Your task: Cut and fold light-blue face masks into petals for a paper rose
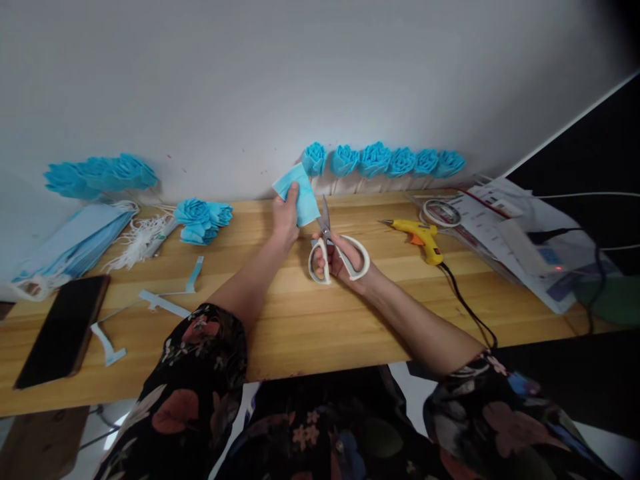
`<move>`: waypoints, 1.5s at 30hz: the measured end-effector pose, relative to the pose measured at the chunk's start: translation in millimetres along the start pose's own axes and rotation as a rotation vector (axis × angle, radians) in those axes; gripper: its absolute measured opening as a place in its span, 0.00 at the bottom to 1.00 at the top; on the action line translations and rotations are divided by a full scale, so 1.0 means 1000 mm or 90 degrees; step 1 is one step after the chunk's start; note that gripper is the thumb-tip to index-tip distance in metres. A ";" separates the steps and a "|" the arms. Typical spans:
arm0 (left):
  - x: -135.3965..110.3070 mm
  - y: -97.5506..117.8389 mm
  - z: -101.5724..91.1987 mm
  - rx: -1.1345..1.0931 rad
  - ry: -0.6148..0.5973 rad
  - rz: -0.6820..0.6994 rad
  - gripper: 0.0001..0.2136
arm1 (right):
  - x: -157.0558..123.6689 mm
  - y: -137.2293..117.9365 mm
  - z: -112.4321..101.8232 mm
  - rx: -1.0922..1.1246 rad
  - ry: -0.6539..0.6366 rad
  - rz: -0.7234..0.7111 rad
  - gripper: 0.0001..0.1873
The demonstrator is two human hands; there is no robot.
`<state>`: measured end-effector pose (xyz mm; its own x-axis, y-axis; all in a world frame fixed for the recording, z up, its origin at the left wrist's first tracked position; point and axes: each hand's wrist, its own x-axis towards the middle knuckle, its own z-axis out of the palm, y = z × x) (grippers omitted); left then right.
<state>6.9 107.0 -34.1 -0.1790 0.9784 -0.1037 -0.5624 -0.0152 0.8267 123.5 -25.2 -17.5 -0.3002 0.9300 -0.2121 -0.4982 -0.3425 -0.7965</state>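
Above the middle of the table, my left hand (286,217) pinches a blue rectangular piece of face-mask fabric (304,200), thumb on its front. My right hand (345,261) has its fingers through the white handles of a pair of scissors (326,233). The blades point up and away from me, slightly parted, beside the lower right corner of the fabric. Whether they touch it I cannot tell. Behind the hands, several blue fabric flowers (375,160) on pale stems lean along the wall.
On the left lie more blue flowers (200,217), a stack of face masks (75,240), white ear loops (140,241), cut strips (165,303) and a phone (63,330). To the right are a yellow glue gun (420,235) with a black cord, a tape roll (441,213) and papers (500,233).
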 end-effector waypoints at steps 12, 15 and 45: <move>0.000 -0.001 0.001 -0.012 0.031 0.020 0.09 | -0.006 0.005 0.004 -0.028 0.007 -0.062 0.26; 0.001 -0.002 0.001 -0.011 0.035 0.020 0.09 | -0.006 0.007 0.004 -0.027 0.016 -0.062 0.25; 0.001 0.002 0.002 -0.033 0.029 -0.009 0.12 | -0.005 0.006 0.001 0.005 -0.008 -0.018 0.26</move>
<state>7.6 108.4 -31.8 -0.2066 0.9682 -0.1413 -0.6060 -0.0132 0.7954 120.5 -31.7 -20.7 -0.2962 0.9377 -0.1819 -0.5132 -0.3168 -0.7976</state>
